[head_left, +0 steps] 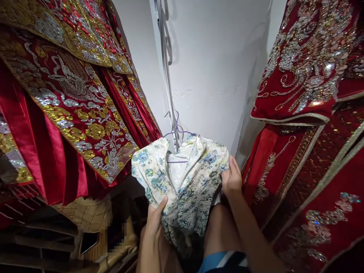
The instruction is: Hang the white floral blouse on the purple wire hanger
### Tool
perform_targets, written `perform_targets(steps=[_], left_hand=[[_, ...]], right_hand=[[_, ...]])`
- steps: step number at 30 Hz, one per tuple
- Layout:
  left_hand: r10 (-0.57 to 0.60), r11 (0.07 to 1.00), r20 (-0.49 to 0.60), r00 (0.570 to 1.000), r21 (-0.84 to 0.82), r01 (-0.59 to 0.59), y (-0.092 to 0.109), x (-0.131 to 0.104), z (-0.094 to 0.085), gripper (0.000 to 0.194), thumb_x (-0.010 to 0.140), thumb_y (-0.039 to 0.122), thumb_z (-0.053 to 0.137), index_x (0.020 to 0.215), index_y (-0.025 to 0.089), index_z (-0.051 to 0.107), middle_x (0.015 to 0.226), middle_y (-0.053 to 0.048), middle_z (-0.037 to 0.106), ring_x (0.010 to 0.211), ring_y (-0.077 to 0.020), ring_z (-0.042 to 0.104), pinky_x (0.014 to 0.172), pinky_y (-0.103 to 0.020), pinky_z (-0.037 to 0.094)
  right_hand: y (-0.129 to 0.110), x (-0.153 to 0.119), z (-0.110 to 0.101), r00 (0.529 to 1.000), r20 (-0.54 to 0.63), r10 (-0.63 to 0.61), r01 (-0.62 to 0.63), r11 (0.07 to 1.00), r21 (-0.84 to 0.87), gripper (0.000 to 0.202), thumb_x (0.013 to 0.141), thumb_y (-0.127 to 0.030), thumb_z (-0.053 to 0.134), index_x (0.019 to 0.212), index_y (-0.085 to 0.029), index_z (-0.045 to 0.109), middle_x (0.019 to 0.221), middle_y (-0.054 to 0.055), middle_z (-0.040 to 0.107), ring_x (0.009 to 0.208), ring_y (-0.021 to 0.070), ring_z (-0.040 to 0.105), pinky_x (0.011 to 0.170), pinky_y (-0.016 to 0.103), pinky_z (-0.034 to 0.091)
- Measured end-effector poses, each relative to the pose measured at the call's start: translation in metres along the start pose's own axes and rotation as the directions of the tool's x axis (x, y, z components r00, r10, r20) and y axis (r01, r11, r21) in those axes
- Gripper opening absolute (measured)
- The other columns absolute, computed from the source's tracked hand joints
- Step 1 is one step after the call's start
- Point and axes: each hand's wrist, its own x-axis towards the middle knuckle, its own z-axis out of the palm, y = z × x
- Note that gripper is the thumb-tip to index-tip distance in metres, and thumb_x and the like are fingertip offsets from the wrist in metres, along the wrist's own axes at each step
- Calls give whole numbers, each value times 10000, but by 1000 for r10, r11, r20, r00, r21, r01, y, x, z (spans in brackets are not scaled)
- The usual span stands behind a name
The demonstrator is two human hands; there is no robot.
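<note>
A short-sleeved floral blouse [186, 193], white with blue and green flowers and an open collar, hangs on a thin purple hanger [189, 132]. The hanger's crossbar shows through the neck opening. My left hand [156, 218] grips the blouse's lower left side, thumb on the front and fingers behind the cloth. At the right sleeve edge, my right hand [231, 177] is closed on the fabric, with part of its fingers hidden. The lower part of the garment falls into shadow between my legs.
Red gowns with gold and silver embroidery [93, 113] crowd the left. Beaded red garments [307, 76] hang close on the right. A metal upright [165, 64] stands against the pale wall [210, 57]. A phone [89, 242] lies low on the left.
</note>
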Motion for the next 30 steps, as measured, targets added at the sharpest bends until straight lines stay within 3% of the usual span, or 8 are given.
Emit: perform_targets(steps=[2, 4, 6, 8, 11, 19, 25, 30], left_hand=[[29, 1000, -45, 999, -2, -29, -4, -7, 4, 733, 599, 351, 899, 1259, 205, 616, 1284, -118, 679, 1307, -327, 566, 1139, -425, 423], [32, 999, -56, 998, 17, -31, -6, -12, 7, 763, 615, 362, 899, 1294, 188, 598, 1293, -129, 673, 1303, -323, 568, 1130, -418, 427], [37, 999, -20, 999, 33, -37, -6, -17, 9, 793, 624, 381, 896, 1323, 174, 583, 1279, -137, 678, 1271, -321, 593, 1103, -413, 452], [59, 997, 21, 998, 50, -60, -4, -20, 11, 818, 626, 408, 892, 1339, 164, 576, 1250, -139, 691, 1211, -323, 631, 1065, -420, 483], [121, 988, 79, 990, 89, -127, -2, -23, 13, 800, 640, 420, 879, 1334, 151, 586, 1239, -138, 696, 1188, -323, 641, 1061, -425, 482], [192, 956, 188, 963, 187, -227, 1, -30, 16, 709, 733, 425, 816, 1347, 160, 581, 1315, -139, 653, 1244, -297, 602, 1144, -433, 391], [200, 954, 162, 966, 192, -230, 0, -28, 12, 713, 711, 407, 835, 1341, 177, 592, 1303, -126, 658, 1266, -293, 586, 1159, -427, 372], [134, 974, 139, 981, 162, -156, -6, -31, 19, 739, 685, 424, 846, 1328, 160, 592, 1235, -130, 688, 1203, -297, 625, 1105, -429, 428]], right_hand=[[15, -35, 2, 955, -271, 120, -88, 988, 128, 498, 877, -594, 525, 1238, -254, 574, 1201, 88, 635, 1019, 218, 639, 834, 339, 501], [23, -68, 10, 938, -279, 208, -157, 969, 193, 434, 817, -602, 605, 1026, -222, 615, 934, 46, 635, 772, 181, 595, 717, 318, 469], [22, -92, 22, 962, 55, 269, -275, 946, 173, 406, 840, -618, 592, 886, -215, 603, 731, 4, 565, 652, 166, 519, 652, 311, 425], [14, -104, 35, 852, 429, 301, -372, 924, 89, 398, 905, -613, 529, 851, -221, 566, 650, -21, 514, 610, 160, 484, 618, 301, 393], [0, -107, 50, 742, 596, 306, -343, 938, -54, 391, 957, -566, 492, 764, -230, 440, 608, -52, 439, 567, 132, 417, 578, 274, 339], [-2, -111, 43, 744, 582, 329, -197, 940, -280, 346, 992, -477, 462, 765, -224, 398, 648, -55, 420, 618, 129, 414, 617, 274, 319], [-3, -108, 43, 709, 638, 301, -288, 949, -127, 346, 991, -433, 427, 722, -219, 395, 628, -58, 362, 577, 115, 353, 565, 264, 285], [-8, -104, 38, 785, 524, 330, -332, 939, -93, 307, 918, -348, 530, 654, -192, 532, 527, -46, 434, 521, 113, 402, 544, 265, 295]])
